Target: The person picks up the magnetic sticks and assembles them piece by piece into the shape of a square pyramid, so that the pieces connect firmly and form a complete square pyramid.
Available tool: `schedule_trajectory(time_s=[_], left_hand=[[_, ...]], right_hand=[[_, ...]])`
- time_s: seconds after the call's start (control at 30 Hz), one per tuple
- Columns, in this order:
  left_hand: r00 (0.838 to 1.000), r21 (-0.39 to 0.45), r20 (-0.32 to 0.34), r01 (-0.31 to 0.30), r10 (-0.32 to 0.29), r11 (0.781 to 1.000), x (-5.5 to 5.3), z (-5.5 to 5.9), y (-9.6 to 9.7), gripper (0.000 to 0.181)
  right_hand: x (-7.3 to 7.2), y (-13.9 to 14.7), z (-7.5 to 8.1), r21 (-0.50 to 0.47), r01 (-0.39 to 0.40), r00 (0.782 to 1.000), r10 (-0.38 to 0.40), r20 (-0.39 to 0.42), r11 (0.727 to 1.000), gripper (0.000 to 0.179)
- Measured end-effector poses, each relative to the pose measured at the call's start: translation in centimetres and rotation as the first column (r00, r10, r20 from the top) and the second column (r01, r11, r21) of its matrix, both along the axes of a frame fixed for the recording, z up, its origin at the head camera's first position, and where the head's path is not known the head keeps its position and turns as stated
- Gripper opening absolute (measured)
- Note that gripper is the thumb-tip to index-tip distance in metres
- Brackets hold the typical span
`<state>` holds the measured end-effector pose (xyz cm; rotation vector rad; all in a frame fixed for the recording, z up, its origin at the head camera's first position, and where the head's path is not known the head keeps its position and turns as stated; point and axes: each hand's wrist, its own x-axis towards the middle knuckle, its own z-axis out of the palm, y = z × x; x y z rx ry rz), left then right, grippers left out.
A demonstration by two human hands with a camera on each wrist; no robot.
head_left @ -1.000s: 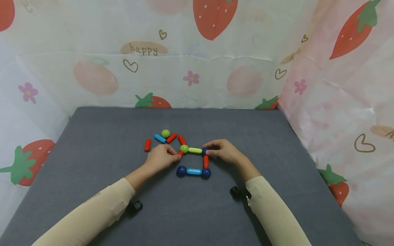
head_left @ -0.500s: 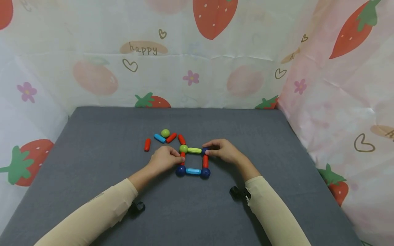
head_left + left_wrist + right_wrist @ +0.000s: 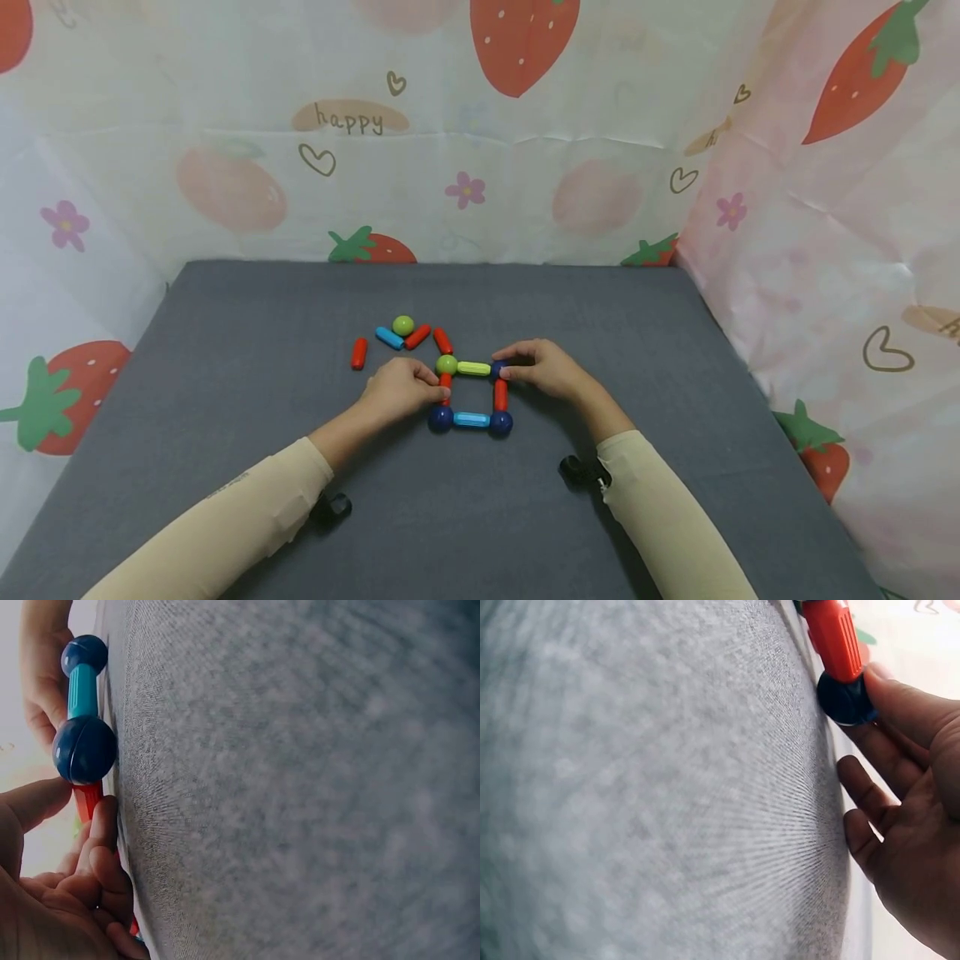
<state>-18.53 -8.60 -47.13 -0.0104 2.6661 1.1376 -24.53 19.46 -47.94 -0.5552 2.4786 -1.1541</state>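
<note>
A square of toy building rods and balls lies on the grey cloth. Its left side is a red rod [image 3: 446, 381], pinched between the thumb and fingers of my left hand [image 3: 396, 392]. This rod runs from a green ball [image 3: 446, 364] to the dark blue ball [image 3: 440, 418] at front left. My right hand [image 3: 551, 369] holds the back right dark blue ball [image 3: 845, 700], partly hidden by its fingers. A yellow-green rod [image 3: 473, 368] forms the back side, a light blue rod [image 3: 472, 420] the front, and another red rod [image 3: 501, 395] the right.
One more red rod [image 3: 442, 341] sticks out backward from the green ball. Behind my left hand lie a loose green ball [image 3: 403, 325], a blue rod [image 3: 389, 337] and two red rods. A printed curtain [image 3: 480, 200] stands behind the table.
My left hand has brought the front end of its red rod right and against the front left blue ball, so the square's left side is joined. My right hand has stayed in place.
</note>
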Motion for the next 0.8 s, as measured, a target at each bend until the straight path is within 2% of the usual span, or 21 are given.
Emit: schedule_trajectory(time_s=[0.3, 0.8], left_hand=[[1.0, -0.001, -0.004, -0.006, 0.006, 1.0, 0.7, 0.1, -1.1, 0.025], [0.999, 0.004, -0.028, -0.025, 0.025, 1.0, 2.3, -0.1, -3.5, 0.028]], right_hand=[[0.0, -1.2, 0.0, 0.014, -0.029, 0.999, 0.03, -0.041, 0.999, 0.03], [0.1, -4.0, 0.0, 0.013, -0.044, 0.999, 0.044, -0.016, 0.999, 0.029]])
